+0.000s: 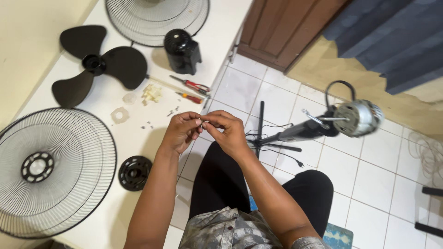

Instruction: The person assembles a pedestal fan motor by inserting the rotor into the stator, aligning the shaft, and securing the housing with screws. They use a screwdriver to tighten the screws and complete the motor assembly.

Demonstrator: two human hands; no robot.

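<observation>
My left hand and my right hand meet in front of me, at the edge of a white table. Their fingertips pinch one tiny metal part, perhaps a screw, between them. It is too small to identify. Small loose screws lie on the table just left of my left hand. A bare fan motor on its stand leans over the floor to my right.
On the table: a black three-blade fan blade, two wire fan guards, a black round ring, a black motor cover, two red-handled screwdrivers, small white plastic parts. Power cord on the tiled floor.
</observation>
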